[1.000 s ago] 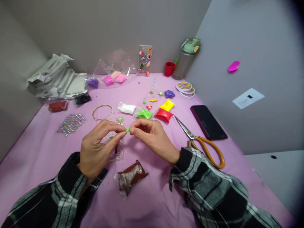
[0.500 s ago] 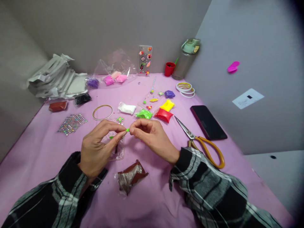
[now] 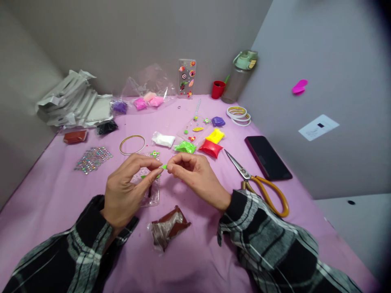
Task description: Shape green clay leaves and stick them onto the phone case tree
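A small bit of green clay [image 3: 165,167] is pinched between the fingertips of my left hand [image 3: 126,191] and my right hand [image 3: 198,177], both closed on it. Below and behind my left fingers lies a clear phone case [image 3: 155,195], partly hidden by that hand. It bears a green flower [image 3: 154,154] and a dark brown strip [image 3: 149,191] with green bits at its top. Closer to me is a brown clay packet [image 3: 171,226] in crumpled clear wrap. Just beyond my right hand sit a green clay packet [image 3: 185,147] and a red one [image 3: 210,149].
Gold-handled scissors [image 3: 244,173] lie right of my right hand, beside a dark phone [image 3: 268,158]. A tape ring [image 3: 132,145] and a rhinestone sheet [image 3: 93,160] are at left. Farther back stand a decorated case [image 3: 187,77], a red cup [image 3: 218,89] and a bottle [image 3: 236,81].
Hardly anything differs. Both hands keep their pinch on the green clay, with only a very slight shift of the fingertips.
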### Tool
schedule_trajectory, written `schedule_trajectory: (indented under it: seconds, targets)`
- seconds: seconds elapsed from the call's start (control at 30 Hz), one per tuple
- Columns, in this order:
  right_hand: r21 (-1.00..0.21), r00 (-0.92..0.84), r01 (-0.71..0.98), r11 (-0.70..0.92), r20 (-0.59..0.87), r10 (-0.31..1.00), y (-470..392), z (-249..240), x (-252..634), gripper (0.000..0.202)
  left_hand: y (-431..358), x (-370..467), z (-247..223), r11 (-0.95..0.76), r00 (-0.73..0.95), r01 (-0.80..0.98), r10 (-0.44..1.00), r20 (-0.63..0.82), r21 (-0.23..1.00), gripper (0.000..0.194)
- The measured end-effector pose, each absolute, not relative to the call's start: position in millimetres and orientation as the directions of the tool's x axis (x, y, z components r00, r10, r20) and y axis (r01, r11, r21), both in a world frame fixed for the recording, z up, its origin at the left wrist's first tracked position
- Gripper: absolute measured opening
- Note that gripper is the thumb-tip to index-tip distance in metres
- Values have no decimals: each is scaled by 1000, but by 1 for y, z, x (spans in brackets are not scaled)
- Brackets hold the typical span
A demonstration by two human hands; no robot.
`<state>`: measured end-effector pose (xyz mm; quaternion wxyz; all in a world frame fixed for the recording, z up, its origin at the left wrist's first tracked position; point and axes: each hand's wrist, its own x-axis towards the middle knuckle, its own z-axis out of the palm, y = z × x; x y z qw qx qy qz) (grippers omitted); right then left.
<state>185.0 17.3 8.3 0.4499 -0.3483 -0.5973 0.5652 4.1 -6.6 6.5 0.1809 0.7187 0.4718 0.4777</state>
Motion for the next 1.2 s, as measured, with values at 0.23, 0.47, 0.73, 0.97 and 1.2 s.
schedule_trajectory:
  seconds: [0.23, 0.47, 0.73, 0.97, 1.2]
  targets:
    - [-989, -356, -91, 116, 141, 924, 17, 8, 185, 12, -6, 4, 6, -502, 115, 508, 845, 522, 700, 8]
    - [-987, -356, -101, 126, 154, 922, 17, 7, 185, 10, -6, 4, 6, -504, 118, 514, 843, 525, 694, 6]
    - [-985, -339, -109, 134, 163, 927, 17, 7, 184, 10, -4, 1, 8, -276, 107, 428, 961, 255, 860, 11]
    - [-986, -332, -62, 155, 167, 928, 17, 7, 184, 7, -4, 3, 14, -132, 134, 397, 987, 85, 908, 27]
    - [-982, -333, -43, 182, 186, 925, 16, 7, 184, 7, -4, 2, 11, -114, 146, 353, 987, 66, 928, 25]
